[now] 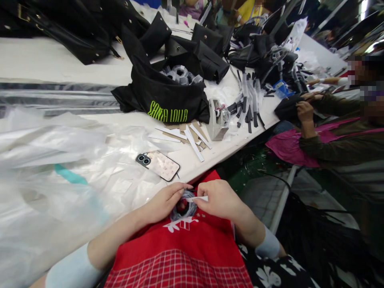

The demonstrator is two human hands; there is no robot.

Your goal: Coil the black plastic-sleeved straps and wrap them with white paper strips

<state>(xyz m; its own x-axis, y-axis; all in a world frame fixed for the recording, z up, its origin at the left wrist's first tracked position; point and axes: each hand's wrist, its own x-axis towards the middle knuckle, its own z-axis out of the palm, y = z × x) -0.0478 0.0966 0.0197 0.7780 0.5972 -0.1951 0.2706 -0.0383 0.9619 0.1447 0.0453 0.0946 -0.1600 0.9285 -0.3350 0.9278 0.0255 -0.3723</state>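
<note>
In my lap, against the red apron (180, 248), lies a grey coil (177, 215) that looks wrapped in clear plastic. My left hand (165, 203) curls round its left and upper side, the fingertips partly hidden. Over the coil's right side, my right hand (222, 197) is closed in a pinch on a narrow white strip (196, 199), whose tip crosses the coil. On the table edge just beyond my hands rests a phone (160, 165) in a patterned case.
A black cloth bag (177, 102) holds several similar coils (181, 73). In front of it lie cardboard strips (192, 138) beside a tape dispenser (218, 122). Plastic sheets (45, 192) cover the left of the table (36, 60). A co-worker (327, 132) sits at right, handling something black.
</note>
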